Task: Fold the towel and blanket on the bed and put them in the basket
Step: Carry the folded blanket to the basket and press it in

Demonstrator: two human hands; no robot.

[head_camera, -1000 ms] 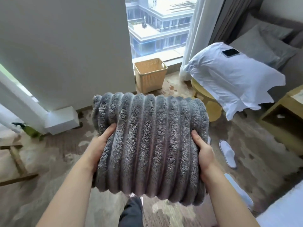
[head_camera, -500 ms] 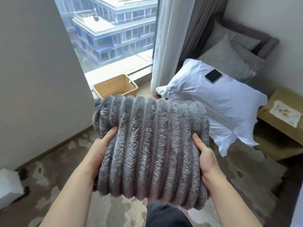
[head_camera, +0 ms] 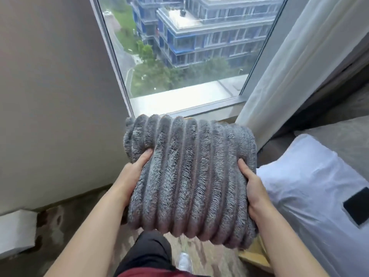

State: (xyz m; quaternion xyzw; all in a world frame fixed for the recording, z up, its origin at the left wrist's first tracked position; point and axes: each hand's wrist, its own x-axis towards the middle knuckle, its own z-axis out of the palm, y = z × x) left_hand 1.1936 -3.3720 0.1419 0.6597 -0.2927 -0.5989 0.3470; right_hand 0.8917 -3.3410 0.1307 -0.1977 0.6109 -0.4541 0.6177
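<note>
Left hand (head_camera: 135, 172) curled round left edge of folded grey blanket (head_camera: 189, 176), held up before window (head_camera: 189, 56); right hand (head_camera: 252, 188) clamped on right edge; tan sliver (head_camera: 252, 255) beneath, perhaps basket; white pillow (head_camera: 309, 188) at far right

Blanket (head_camera: 191, 176): fuzzy ribbed plush cloth, matt; pillow (head_camera: 311, 196) smooth cotton.

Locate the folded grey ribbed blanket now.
Head view, centre: the folded grey ribbed blanket is gripped at its sides by the left hand and right hand, in front of the window sill, left of the white pillow.
</note>
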